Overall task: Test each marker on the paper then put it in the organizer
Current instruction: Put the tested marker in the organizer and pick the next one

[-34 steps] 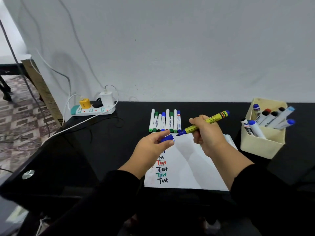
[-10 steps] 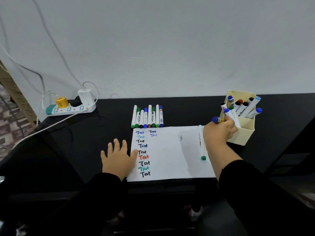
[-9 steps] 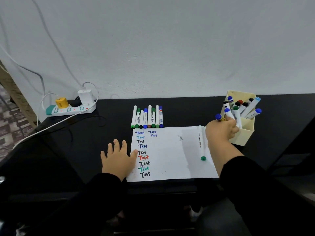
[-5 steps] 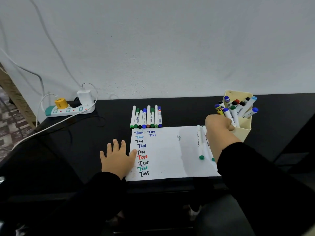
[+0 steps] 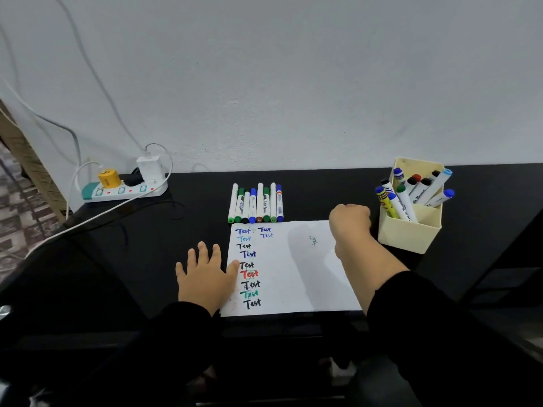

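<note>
— How are the hands placed?

— The left hand [image 5: 205,277] lies flat on the bench [image 5: 176,230], fingers spread, thumb touching the paper's [image 5: 293,274] left edge. The right hand [image 5: 349,220] is curled at the paper's far right corner, just beside the organizer [image 5: 408,233]; I cannot tell what its grip holds, if anything.

— And the markers?

— A bunch stands tilted in the organizer, the yellow marker [image 5: 387,202] among them. A row of markers [image 5: 257,204] lies side by side just beyond the paper.
</note>
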Tool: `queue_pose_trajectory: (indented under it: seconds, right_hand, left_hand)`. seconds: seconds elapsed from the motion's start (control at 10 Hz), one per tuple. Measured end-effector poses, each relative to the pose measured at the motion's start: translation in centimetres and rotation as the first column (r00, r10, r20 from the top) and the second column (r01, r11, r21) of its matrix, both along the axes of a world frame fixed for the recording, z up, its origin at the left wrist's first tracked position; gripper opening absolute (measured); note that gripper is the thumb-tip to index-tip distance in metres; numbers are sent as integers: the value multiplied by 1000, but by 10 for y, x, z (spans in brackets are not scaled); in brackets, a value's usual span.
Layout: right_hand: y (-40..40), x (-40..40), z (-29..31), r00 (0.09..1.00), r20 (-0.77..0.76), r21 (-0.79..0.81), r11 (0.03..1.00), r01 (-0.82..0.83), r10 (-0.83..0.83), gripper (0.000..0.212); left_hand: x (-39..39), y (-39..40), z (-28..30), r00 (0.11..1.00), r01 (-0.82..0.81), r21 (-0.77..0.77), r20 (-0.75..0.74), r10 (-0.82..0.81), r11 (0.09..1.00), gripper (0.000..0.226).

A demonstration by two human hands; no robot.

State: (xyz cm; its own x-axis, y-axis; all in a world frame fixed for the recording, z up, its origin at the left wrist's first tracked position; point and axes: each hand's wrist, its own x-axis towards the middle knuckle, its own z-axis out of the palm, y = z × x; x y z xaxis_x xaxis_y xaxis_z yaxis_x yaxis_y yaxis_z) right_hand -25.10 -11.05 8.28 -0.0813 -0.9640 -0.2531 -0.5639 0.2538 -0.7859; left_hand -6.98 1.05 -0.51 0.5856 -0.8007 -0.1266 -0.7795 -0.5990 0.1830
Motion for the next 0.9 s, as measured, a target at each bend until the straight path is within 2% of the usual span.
queue_pose_trajectory:
  seconds: [0.1,0.2,0.3,0.4,0.5,0.6,0.8,0.9]
  right_hand:
    - [5,14,-4,882,-428,2,976,-216,196,17]
    - [-7,29,-20,925,-278,71,966,-248,258,27]
    - [-28,46,-35,979,-26,12,980,-200,200,20]
    - [-47,63,-39,954,-167,56,968,-244,250,17]
    - [-64,75,-41,853,-369,54,924,-377,370,25]
    - [-72,83,-39,782,-476,106,909,-403,402,22]
    - [-80,92,-38,771,-494,88,905,-417,403,28]
    - [-79,87,-33,841,-409,35,927,-375,355,32]
  left_hand:
    - [1,0,0,1000,5,-10,0,-5,1000,67]
    - [2,-2,-1,1000,9,4,8,-9,1000,68]
    - [4,-5,-3,1000,4,21,19,-5,1000,68]
    - [4,-5,-4,1000,8,33,28,-8,999,68]
    - [3,-6,-4,999,7,37,44,-8,999,68]
    - [3,-7,-4,999,3,56,47,-6,998,68]
    - [4,-7,-4,999,1,69,34,-3,998,68]
    - [4,-7,-3,1000,-5,74,31,3,997,68]
